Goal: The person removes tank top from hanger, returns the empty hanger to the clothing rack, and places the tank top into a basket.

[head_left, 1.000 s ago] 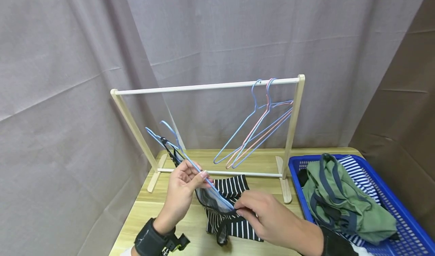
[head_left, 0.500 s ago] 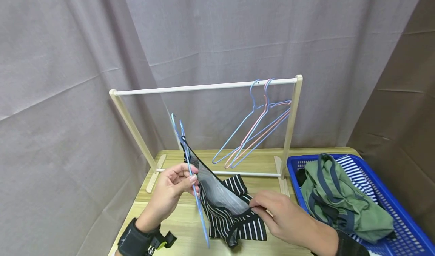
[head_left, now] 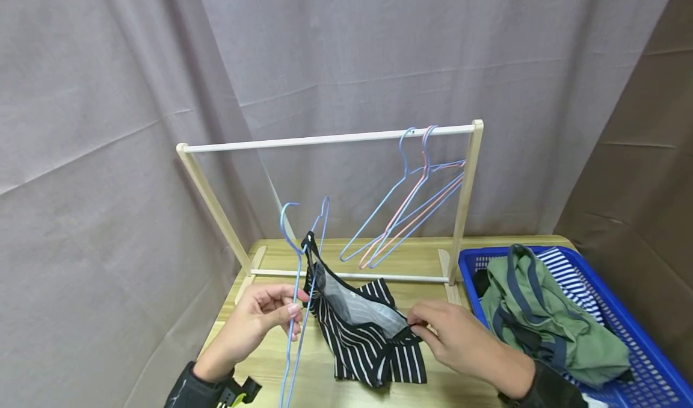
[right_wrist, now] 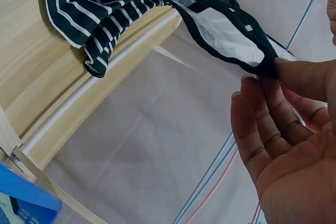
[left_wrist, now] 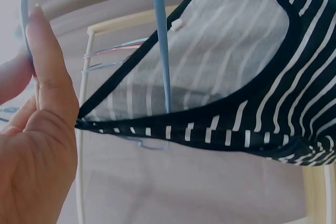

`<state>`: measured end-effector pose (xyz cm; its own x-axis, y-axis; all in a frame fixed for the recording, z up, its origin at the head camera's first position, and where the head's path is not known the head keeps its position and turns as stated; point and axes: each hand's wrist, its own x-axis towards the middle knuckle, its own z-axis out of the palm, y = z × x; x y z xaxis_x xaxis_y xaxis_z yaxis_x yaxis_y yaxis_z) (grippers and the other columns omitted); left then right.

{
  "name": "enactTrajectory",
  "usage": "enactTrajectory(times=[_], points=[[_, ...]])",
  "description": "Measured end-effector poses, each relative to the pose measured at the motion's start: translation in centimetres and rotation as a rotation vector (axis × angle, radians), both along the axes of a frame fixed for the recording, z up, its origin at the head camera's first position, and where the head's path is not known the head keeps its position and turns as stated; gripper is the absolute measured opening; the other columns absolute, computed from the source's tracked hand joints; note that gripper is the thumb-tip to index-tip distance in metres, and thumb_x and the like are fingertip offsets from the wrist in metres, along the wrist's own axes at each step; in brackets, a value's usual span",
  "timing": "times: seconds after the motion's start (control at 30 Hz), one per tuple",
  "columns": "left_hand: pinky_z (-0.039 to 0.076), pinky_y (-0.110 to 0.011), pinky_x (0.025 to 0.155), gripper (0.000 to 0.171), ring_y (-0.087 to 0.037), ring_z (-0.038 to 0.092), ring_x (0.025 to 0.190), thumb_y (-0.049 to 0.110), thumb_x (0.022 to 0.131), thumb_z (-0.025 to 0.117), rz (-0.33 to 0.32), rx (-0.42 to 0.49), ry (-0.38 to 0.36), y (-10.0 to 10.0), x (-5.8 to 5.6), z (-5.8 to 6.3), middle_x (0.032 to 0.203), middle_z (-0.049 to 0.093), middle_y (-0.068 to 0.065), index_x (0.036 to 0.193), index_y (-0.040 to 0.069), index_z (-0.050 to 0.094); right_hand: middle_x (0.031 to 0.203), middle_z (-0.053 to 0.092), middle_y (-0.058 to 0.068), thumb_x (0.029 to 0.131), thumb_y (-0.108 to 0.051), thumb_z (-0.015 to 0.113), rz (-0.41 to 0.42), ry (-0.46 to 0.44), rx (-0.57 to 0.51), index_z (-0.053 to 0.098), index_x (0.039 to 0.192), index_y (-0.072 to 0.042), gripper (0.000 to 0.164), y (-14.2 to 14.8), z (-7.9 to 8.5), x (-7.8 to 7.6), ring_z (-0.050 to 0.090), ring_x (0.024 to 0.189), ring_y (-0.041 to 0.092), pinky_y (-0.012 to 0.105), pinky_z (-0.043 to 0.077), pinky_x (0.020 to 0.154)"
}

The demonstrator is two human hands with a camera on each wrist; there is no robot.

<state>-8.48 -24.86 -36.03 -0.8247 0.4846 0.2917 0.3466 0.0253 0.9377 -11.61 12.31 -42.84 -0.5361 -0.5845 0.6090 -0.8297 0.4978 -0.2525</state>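
Observation:
My left hand [head_left: 267, 321] pinches a light blue wire hanger [head_left: 298, 269] by one arm, its hook pointing up. A black-and-white striped top [head_left: 352, 348] with black trim hangs by one strap around the hanger's far arm. In the left wrist view, a blue wire [left_wrist: 160, 35] crosses the top's neck opening, whose pale inside shows. Between thumb and fingertips, my right hand [head_left: 460, 342] holds the black trimmed edge of the top [right_wrist: 220, 35] out to the right. The top's lower part droops over the wooden table.
Behind my hands stands a wooden rack [head_left: 470, 203] with a white rod [head_left: 325, 138]. Blue and pink hangers [head_left: 397, 215] hang near its right end. On the right, a blue basket [head_left: 657, 360] holds a green garment [head_left: 557, 318] and striped cloth [head_left: 571, 281]. A grey curtain [head_left: 346, 47] closes the back.
My left hand has moved left and down, turning the hanger more upright. Its lower end has come away from the top's edge. My right hand has drawn that edge to the right.

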Motion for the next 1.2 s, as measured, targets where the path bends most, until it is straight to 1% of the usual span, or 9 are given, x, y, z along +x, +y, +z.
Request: enactTrajectory(times=[0.13, 0.2, 0.37, 0.5, 0.7, 0.83, 0.93, 1.07, 1.2], points=[[0.067, -0.035, 0.064, 0.021, -0.007, 0.073, 0.069, -0.008, 0.103, 0.055, -0.031, -0.011, 0.002, -0.2, 0.1, 0.0, 0.086, 0.075, 0.004, 0.119, -0.02, 0.061, 0.09, 0.07, -0.014, 0.085, -0.001, 0.083, 0.0, -0.021, 0.03, 0.069, 0.093, -0.022, 0.028, 0.0, -0.1, 0.0, 0.063, 0.083, -0.002, 0.023, 0.056, 0.068], [0.067, -0.036, 0.064, 0.021, -0.007, 0.073, 0.07, -0.008, 0.103, 0.055, -0.041, -0.017, -0.001, -0.2, 0.1, 0.0, 0.088, 0.075, 0.007, 0.119, -0.021, 0.061, 0.09, 0.069, -0.015, 0.086, -0.002, 0.084, 0.003, -0.039, 0.048, 0.069, 0.094, -0.023, 0.027, 0.0, -0.1, 0.0, 0.061, 0.083, -0.004, 0.022, 0.056, 0.068], [0.067, -0.036, 0.065, 0.021, -0.005, 0.073, 0.071, -0.008, 0.104, 0.054, -0.071, -0.009, 0.0, -0.4, 0.1, -0.1, 0.089, 0.074, 0.005, 0.12, -0.021, 0.061, 0.089, 0.068, -0.015, 0.086, -0.002, 0.084, 0.022, -0.052, 0.063, 0.068, 0.093, -0.023, 0.027, -0.2, -0.2, -0.1, 0.059, 0.082, -0.007, 0.019, 0.054, 0.066], [0.067, -0.037, 0.063, 0.022, -0.005, 0.074, 0.071, -0.008, 0.104, 0.054, -0.085, -0.007, -0.001, -0.5, 0.1, -0.2, 0.089, 0.072, 0.003, 0.119, -0.023, 0.059, 0.089, 0.068, -0.014, 0.086, -0.001, 0.083, 0.032, -0.059, 0.082, 0.068, 0.093, -0.023, 0.028, -0.4, -0.3, -0.1, 0.059, 0.081, -0.006, 0.019, 0.055, 0.066], [0.067, -0.04, 0.062, 0.023, -0.007, 0.073, 0.07, -0.007, 0.104, 0.054, -0.086, -0.039, -0.023, -0.9, 0.3, -0.4, 0.088, 0.072, 0.004, 0.119, -0.024, 0.057, 0.088, 0.067, -0.015, 0.091, -0.006, 0.08, 0.017, -0.154, 0.158, 0.067, 0.097, -0.023, 0.023, -0.6, -0.1, -0.1, 0.057, 0.079, -0.006, 0.022, 0.054, 0.065], [0.067, -0.039, 0.062, 0.02, -0.007, 0.073, 0.07, -0.009, 0.104, 0.053, -0.1, -0.032, -0.018, -1.1, 0.5, -0.5, 0.08, 0.067, -0.02, 0.117, -0.023, 0.058, 0.088, 0.067, -0.015, 0.093, -0.01, 0.081, 0.019, -0.201, 0.2, 0.067, 0.102, -0.023, 0.021, -1.0, 0.4, -0.1, 0.057, 0.08, -0.006, 0.022, 0.053, 0.065], [0.067, -0.039, 0.062, 0.02, -0.006, 0.074, 0.071, -0.009, 0.104, 0.053, -0.112, -0.028, -0.022, -1.3, 0.7, -0.7, 0.081, 0.059, -0.038, 0.116, -0.024, 0.058, 0.089, 0.067, -0.015, 0.095, -0.015, 0.08, 0.025, -0.238, 0.211, 0.067, 0.103, -0.024, 0.017, -1.6, 0.9, -0.1, 0.057, 0.079, -0.006, 0.022, 0.052, 0.066], [0.067, -0.041, 0.062, 0.019, -0.006, 0.074, 0.073, -0.011, 0.104, 0.051, -0.168, 0.004, -0.008, -1.5, 1.0, -1.0, 0.081, 0.057, -0.041, 0.116, -0.024, 0.057, 0.093, 0.069, -0.013, 0.097, -0.018, 0.078, 0.038, -0.224, 0.199, 0.067, 0.104, -0.023, 0.014, -2.8, 1.6, -0.3, 0.061, 0.082, -0.002, 0.024, 0.055, 0.069], [0.067, -0.043, 0.06, 0.017, -0.006, 0.073, 0.073, -0.015, 0.103, 0.049, -0.225, 0.046, 0.005, -1.5, 1.1, -1.3, 0.078, 0.056, -0.04, 0.115, -0.024, 0.056, 0.107, 0.073, -0.005, 0.098, -0.016, 0.077, 0.048, -0.109, 0.153, 0.069, 0.113, -0.017, 0.017, -4.1, 2.7, -0.9, 0.069, 0.099, 0.008, 0.031, 0.063, 0.084]])
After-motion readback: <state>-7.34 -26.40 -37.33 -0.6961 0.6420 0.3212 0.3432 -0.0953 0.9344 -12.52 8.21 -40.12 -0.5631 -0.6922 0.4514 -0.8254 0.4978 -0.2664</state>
